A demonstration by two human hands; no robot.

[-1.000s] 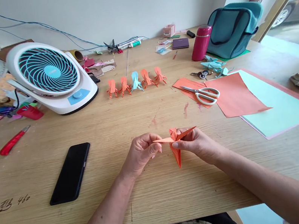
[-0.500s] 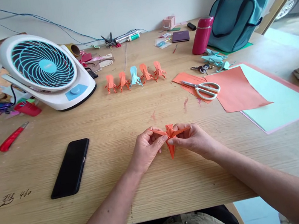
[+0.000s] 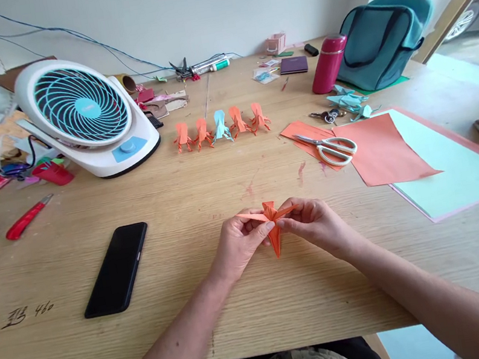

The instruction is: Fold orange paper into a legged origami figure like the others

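A half-folded orange origami piece (image 3: pixel 274 230) is held just above the wooden table (image 3: pixel 241 301), its long point aimed toward me. My left hand (image 3: pixel 240 244) pinches its left flap and my right hand (image 3: pixel 316 225) pinches its right flap, fingertips meeting at the middle. Both hands are closed on the paper. A row of finished paper figures (image 3: pixel 220 126), orange with one light blue, stands farther back at the centre.
A black phone (image 3: pixel 116 268) lies left of my hands. Scissors (image 3: pixel 329 147) rest on orange paper sheets (image 3: pixel 377 151) beside a pale green sheet (image 3: pixel 453 168) to the right. A white desk fan (image 3: pixel 86 116), red utility knife (image 3: pixel 25 218), red bottle (image 3: pixel 327 65) and teal bag (image 3: pixel 382 42) stand farther off.
My hands have drawn closer together on the origami piece, and its side flaps now stick out less. The camera view has shifted slightly.
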